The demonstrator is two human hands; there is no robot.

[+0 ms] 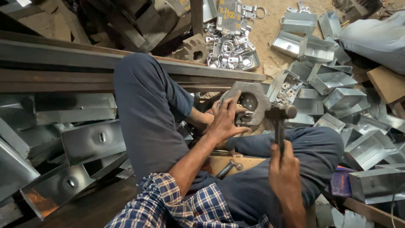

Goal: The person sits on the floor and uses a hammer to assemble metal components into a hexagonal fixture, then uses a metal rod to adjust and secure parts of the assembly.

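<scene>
I sit on the floor with my legs in dark blue trousers. My left hand (222,120) presses on a small metal part held against a grey hexagonal block (249,101) with a round hole, between my knees. My right hand (284,169) grips the handle of a hammer (280,115), whose dark head hangs just right of the block, raised a little above it. A bolt-like metal piece (229,167) lies on a wooden board below my left forearm.
Folded sheet-metal brackets (333,80) are heaped on the right. Long metal channels (71,109) and steel beams (63,55) lie on the left. A pile of small metal rings and clamps (230,55) sits at the top centre on sandy ground. Another person's light-clad leg (375,38) is at the upper right.
</scene>
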